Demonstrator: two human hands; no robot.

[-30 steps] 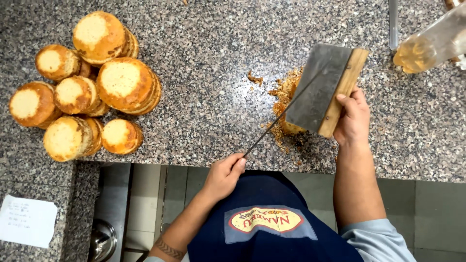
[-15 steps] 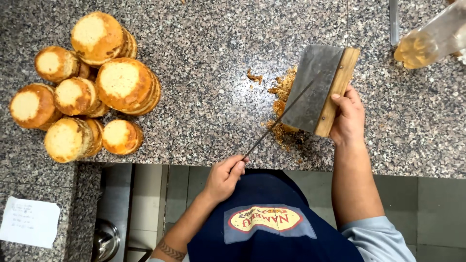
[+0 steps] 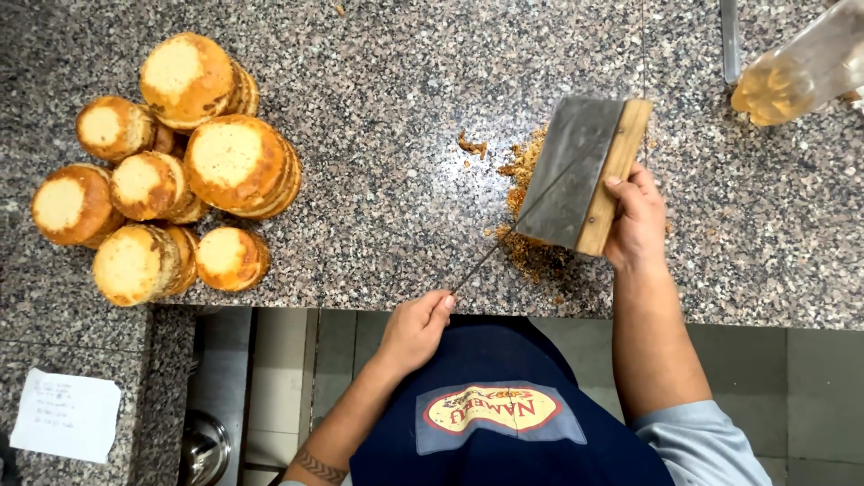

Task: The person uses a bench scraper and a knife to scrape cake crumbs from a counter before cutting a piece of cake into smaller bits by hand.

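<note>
Two bare hands work at the speckled granite counter (image 3: pixel 405 180); the right hand (image 3: pixel 637 220) grips the wooden handle of a flat metal scraper (image 3: pixel 576 171), fingers curled together over the wood, the blade tilted above a heap of brown crumbs (image 3: pixel 531 247); the left hand (image 3: pixel 416 328) sits at the counter's near edge, fingers pinched on a thin knife (image 3: pixel 513 229) whose blade reaches into the crumbs; well apart to the left lies a pile of round buns (image 3: pixel 171 171); a clear bag (image 3: pixel 796 76) rests at the far right.

Buns (image 3: pixel 171 171) left on counter (image 3: pixel 396 108), crumbs (image 3: pixel 526 216) under scraper (image 3: pixel 580 175) right
</note>
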